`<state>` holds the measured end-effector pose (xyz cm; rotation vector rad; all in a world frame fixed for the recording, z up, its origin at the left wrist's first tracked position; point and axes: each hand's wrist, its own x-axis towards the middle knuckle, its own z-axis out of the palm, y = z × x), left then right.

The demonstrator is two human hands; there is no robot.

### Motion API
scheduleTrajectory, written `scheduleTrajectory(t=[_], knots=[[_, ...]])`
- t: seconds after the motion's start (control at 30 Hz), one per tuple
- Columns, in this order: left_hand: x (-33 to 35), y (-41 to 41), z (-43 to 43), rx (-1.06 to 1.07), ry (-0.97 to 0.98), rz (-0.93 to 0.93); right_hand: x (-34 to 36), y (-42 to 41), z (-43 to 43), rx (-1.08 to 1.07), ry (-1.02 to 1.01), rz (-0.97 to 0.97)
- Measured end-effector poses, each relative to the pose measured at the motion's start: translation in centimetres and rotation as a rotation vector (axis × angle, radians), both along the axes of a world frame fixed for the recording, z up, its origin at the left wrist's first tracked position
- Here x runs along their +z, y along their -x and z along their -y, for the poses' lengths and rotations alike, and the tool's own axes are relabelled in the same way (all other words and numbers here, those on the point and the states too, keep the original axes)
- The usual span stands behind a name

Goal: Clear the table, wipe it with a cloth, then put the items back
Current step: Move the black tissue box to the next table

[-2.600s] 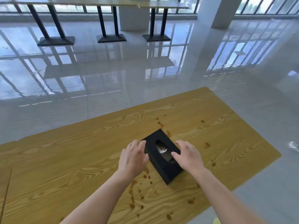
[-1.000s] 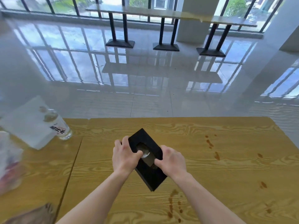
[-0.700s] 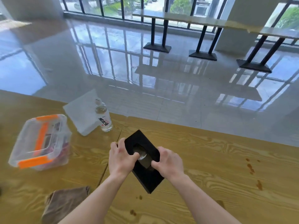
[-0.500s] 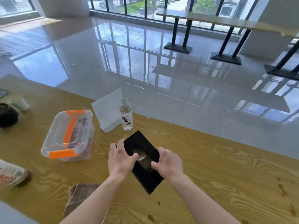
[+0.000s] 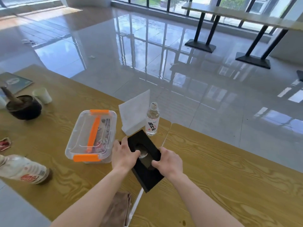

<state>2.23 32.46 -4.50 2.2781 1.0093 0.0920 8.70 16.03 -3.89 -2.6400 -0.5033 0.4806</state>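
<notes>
A black tissue box (image 5: 150, 176) with an oval opening on top is held above the seam between two wooden tables (image 5: 229, 177). My left hand (image 5: 123, 155) grips its left side, thumb over the top. My right hand (image 5: 168, 163) grips its right side. A brown cloth (image 5: 118, 210) lies crumpled on the near edge under my left forearm. A clear plastic container with orange clips (image 5: 91, 136) stands just left of the box.
A water bottle (image 5: 152, 119) and a white napkin (image 5: 135, 115) stand beyond the box. Further left are a dark bowl (image 5: 24, 107), a paper cup (image 5: 43, 95), a booklet (image 5: 14, 81) and a lying bottle (image 5: 24, 171). Bar tables stand across the shiny floor.
Both hands took hold of the tissue box on the stained right table and carried it left to the neighbouring table, where the container, bottle and cloth came into view.
</notes>
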Motion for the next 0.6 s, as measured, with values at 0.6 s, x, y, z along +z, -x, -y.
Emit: scheduleTrajectory(t=[0.6], knots=[[-3.5, -4.3, -3.6, -0.19, 0.001, -0.048, -3.2, 1.2, -5.0, -0.243, -0.025, -0.069]])
